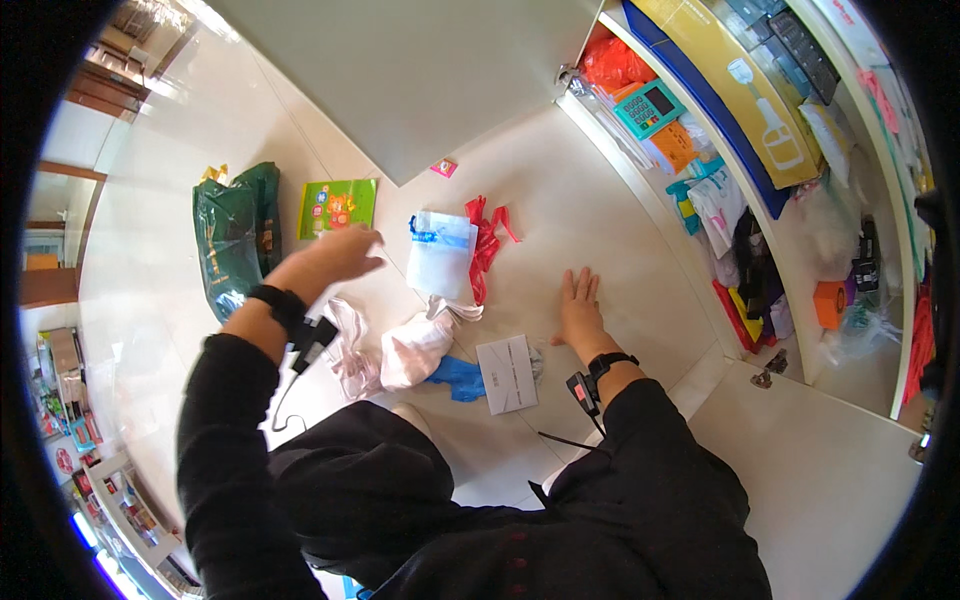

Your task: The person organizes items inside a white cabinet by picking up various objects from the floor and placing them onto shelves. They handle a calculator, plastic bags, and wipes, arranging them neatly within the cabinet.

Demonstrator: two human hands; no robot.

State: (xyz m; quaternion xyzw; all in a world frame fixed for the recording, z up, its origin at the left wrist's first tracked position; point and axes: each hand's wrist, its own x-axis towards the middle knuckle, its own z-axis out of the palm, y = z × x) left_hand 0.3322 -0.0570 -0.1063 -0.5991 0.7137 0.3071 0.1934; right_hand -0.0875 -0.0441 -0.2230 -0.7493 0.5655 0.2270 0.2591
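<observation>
My left hand (337,259) hangs over the floor just below a green booklet (352,199) with a cartoon bear on it, with nothing visible in its grasp. To its left stands a dark green plastic bag (225,232). My right hand (582,309), fingers spread and empty, is over the floor tiles on the right. Between the hands lie a whitish translucent pouch (440,262) and a red plastic bag (486,244). Nearer me are a pink crumpled bag (416,349), another pale pink bag (351,360), a blue cloth-like piece (459,379) and a white printed box or card (508,375).
A cabinet door (420,67) juts over the floor ahead; another door (810,442) stands open at right. Cabinet shelves hold a teal card terminal (649,109), a yellow box (742,90), an orange box (830,304) and several bags. A small pink packet (444,167) lies near the door corner.
</observation>
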